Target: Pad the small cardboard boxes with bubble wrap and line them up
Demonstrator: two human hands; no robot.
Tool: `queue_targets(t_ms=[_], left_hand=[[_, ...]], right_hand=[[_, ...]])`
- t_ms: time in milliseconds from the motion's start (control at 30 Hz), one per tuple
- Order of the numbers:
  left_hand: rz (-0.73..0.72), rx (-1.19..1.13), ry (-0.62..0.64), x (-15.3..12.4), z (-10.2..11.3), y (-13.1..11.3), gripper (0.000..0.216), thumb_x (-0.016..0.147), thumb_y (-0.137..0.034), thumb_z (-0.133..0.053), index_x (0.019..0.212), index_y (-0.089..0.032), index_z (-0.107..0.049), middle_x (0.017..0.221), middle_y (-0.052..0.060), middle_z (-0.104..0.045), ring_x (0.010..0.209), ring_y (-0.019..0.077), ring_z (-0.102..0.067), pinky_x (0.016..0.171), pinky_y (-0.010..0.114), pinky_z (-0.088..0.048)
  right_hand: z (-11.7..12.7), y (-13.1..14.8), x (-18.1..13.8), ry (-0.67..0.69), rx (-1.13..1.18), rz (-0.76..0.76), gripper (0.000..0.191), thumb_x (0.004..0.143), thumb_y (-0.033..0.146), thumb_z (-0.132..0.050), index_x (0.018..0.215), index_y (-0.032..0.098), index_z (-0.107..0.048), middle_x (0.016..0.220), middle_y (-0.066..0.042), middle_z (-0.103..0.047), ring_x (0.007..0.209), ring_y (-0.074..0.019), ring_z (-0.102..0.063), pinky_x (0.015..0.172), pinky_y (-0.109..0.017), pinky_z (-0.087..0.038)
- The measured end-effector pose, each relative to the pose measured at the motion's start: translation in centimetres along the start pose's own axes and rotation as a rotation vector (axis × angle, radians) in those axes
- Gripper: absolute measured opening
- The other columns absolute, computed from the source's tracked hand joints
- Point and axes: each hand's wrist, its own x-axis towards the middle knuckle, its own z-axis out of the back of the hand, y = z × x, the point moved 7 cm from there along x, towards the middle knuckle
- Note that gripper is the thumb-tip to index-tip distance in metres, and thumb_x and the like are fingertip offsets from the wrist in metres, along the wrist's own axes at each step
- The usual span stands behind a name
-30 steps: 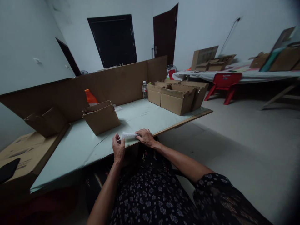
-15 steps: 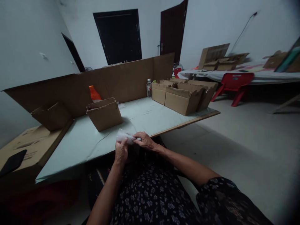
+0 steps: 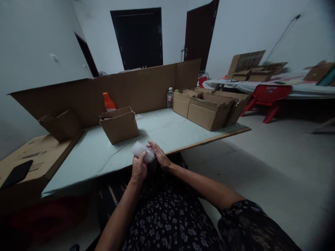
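- One broad worktop [image 3: 167,127] with a pale cover lies in front of the person; its flat surface could take the soft bundle's weight with ease, I judge.
- Several open cardboard boxes [image 3: 200,115] stand together toward its right end, and a single cardboard box [image 3: 119,129] stands nearer the hands; all look stiff-walled.
- Left hand [image 3: 139,168]: clamped on a clear bubble-wrap bundle [image 3: 138,148], thumb laid across its near side.
- Right hand [image 3: 161,157]: fingers stretched out and not closed, just beside the bundle's right end; whether they touch it I cannot tell.
- The bundle itself is held at the worktop's near edge, slanting, in front of the single box. It should be light, springy and a little slick; whether it holds anything fragile does not show.
- Best hold, as I judge: thumb and fingers around its middle, pressing gently so the bubbles survive, with the loose-looking end steadied.
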Motion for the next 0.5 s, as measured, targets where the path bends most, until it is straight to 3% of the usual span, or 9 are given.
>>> queue_targets(t_ms=[100,267,400,500], left_hand=[[-0.013,0.022,-0.012,0.2,0.4,-0.3,0.052,0.063,-0.045,-0.083,0.104,-0.018,-0.068,0.091,0.005,-0.076,0.089,0.0202,-0.071,0.091,0.035,-0.05],[-0.001,0.083,-0.015,0.0,0.5,0.5,0.045,0.066,-0.045,-0.08,0.099,-0.016,-0.069,0.088,0.004,-0.075,0.086,0.0201,-0.071,0.088,0.034,-0.05],[0.021,0.098,-0.012,0.1,0.1,0.9,0.042,0.066,-0.044,-0.078,0.097,-0.017,-0.068,0.09,0.004,-0.074,0.086,0.0195,-0.07,0.088,0.034,-0.051],[0.041,0.117,0.012,0.7,-0.1,0.6,0.043,0.065,-0.042,-0.08,0.097,-0.017,-0.067,0.093,0.003,-0.073,0.088,0.0187,-0.068,0.089,0.033,-0.05]], right_hand=[[0.9,0.0,0.3,0.001,0.03,-0.035,0.065,0.097,0.067,-0.039,0.138,0.019,-0.053,0.132,-0.015,-0.063,0.108,-0.0242,-0.064,0.09,-0.038,-0.052],[0.1,0.3,-0.2,0.115,0.047,-0.025,0.055,0.071,0.053,-0.078,0.113,0.018,-0.069,0.113,-0.008,-0.07,0.104,-0.0232,-0.064,0.092,-0.035,-0.05],[0.0,0.5,-0.2,0.097,0.055,-0.026,0.045,0.063,0.043,-0.08,0.099,0.017,-0.072,0.123,-0.008,-0.066,0.112,-0.0241,-0.06,0.095,-0.033,-0.047],[1.0,0.5,0.2,0.084,0.062,-0.057,0.043,0.065,0.04,-0.077,0.101,0.018,-0.072,0.11,-0.004,-0.069,0.102,-0.0212,-0.061,0.091,-0.032,-0.047]])
